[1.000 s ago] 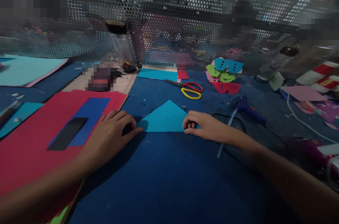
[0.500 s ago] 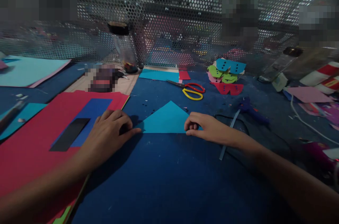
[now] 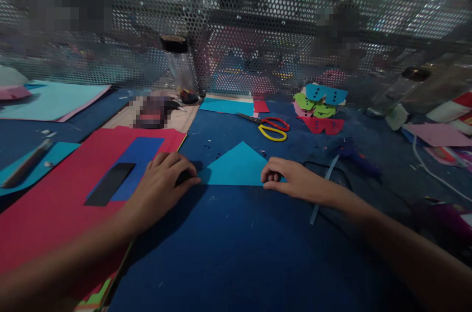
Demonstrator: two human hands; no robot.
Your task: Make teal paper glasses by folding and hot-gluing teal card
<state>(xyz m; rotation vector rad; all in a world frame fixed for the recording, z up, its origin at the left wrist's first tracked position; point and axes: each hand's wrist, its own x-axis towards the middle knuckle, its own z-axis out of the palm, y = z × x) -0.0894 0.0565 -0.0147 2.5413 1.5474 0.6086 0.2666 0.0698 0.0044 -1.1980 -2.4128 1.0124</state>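
Observation:
A bright blue paper triangle (image 3: 239, 169) lies on the dark blue tabletop, its peak pointing away from me and its long edge toward me. My left hand (image 3: 171, 176) pinches the left corner between thumb and curled fingers. At the other end, my right hand (image 3: 278, 176) is closed on the right corner, fingers curled under and hiding that tip. Beyond the triangle rest scissors (image 3: 273, 129) with one red and one yellow handle.
Red sheets (image 3: 66, 223) carrying blue and black paper strips lie at left. Colourful paper cutouts (image 3: 320, 105) are piled at the back. A dark blue glue gun (image 3: 357, 157) with a clear stick sits right. A lidded jar (image 3: 180, 71) stands before the perforated metal screen (image 3: 250, 46).
The view has turned slightly left, so everything appears a little further right. Both hands keep their hold on the triangle's corners, with no clear change in its shape.

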